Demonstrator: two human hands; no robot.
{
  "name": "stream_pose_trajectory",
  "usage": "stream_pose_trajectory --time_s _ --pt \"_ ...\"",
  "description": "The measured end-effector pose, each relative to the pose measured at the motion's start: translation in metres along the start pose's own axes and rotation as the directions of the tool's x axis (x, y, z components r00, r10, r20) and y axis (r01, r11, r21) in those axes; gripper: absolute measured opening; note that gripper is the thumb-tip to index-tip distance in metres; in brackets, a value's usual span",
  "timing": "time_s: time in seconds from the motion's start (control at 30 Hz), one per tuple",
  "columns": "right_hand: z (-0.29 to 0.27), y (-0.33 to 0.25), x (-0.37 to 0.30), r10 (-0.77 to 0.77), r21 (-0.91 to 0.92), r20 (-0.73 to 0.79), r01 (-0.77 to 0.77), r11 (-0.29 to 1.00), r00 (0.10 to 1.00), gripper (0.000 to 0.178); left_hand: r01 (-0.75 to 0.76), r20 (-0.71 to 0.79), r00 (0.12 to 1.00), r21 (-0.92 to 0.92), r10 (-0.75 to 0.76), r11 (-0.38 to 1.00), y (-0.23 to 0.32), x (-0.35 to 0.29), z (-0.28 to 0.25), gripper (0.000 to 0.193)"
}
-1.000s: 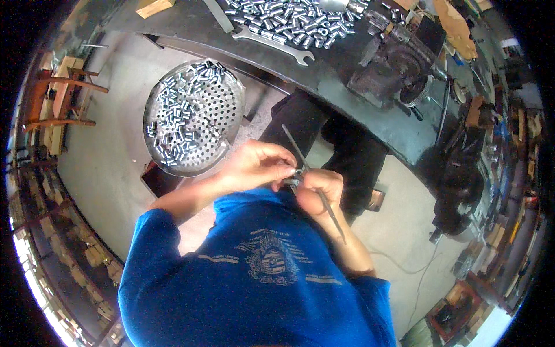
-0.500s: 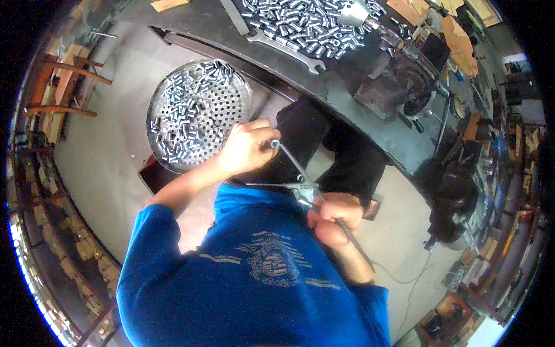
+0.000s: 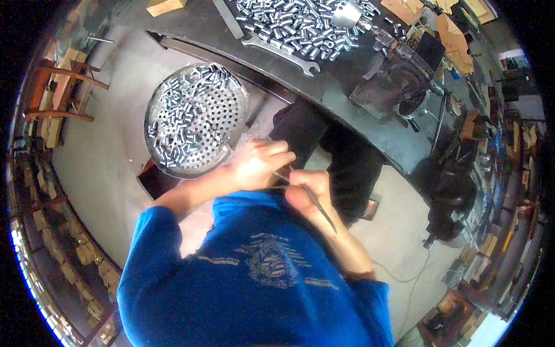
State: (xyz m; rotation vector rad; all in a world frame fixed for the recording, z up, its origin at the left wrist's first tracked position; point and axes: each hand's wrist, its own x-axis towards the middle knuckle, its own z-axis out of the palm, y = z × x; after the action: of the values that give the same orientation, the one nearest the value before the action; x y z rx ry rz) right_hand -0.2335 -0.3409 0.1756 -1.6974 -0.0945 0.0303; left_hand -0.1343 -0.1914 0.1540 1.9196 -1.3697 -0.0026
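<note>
My left hand point(image 3: 263, 165) is closed, held in front of my lap near the perforated tray. Its fingers hide the small metal sleeve whose round end showed in them half a second ago. Against it, my right hand point(image 3: 309, 188) grips a thin dark metal rod point(image 3: 321, 209) that tapers toward its free end. The rod's other end reaches in among the left fingers; whether it enters the sleeve cannot be seen. Beyond my left hand, a round perforated metal tray point(image 3: 217, 110) carries many short shiny metal sleeves point(image 3: 179, 113), mostly along its left and far sides.
The dark workbench point(image 3: 341, 95) crosses the far side, bearing a heap of metal sleeves point(image 3: 289, 26), an open-ended wrench point(image 3: 281, 53), a flat metal bar point(image 3: 227, 18) and a dark vise-like machine point(image 3: 396, 87). A wooden stool point(image 3: 66, 95) stands at left.
My right hand has moved left and up, bringing the rod close to my left hand. The left hand has turned and dropped slightly, and the sleeve's end is no longer visible.
</note>
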Motion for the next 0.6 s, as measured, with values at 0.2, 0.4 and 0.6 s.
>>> stream_pose_trajectory --time_s 0.2,0.4,0.6 --pt "-0.022 0.004 -0.017 -0.042 0.006 -0.123 0.043 0.999 0.991 0.026 0.119 -0.003 0.993 0.184 -0.120 0.976 -0.032 0.010 -0.010 0.020" --pt "-0.027 -0.019 -0.033 -0.028 0.202 -0.194 0.068 0.977 0.981 0.025 0.157 -0.188 0.974 0.140 -0.129 0.978 -0.086 0.111 -0.028 0.019" --pt "-0.019 -0.019 -0.028 -0.037 0.134 -0.186 0.063 0.989 0.982 0.025 0.184 -0.348 0.819 -0.596 -0.457 0.782 -0.111 0.192 -0.075 0.028"
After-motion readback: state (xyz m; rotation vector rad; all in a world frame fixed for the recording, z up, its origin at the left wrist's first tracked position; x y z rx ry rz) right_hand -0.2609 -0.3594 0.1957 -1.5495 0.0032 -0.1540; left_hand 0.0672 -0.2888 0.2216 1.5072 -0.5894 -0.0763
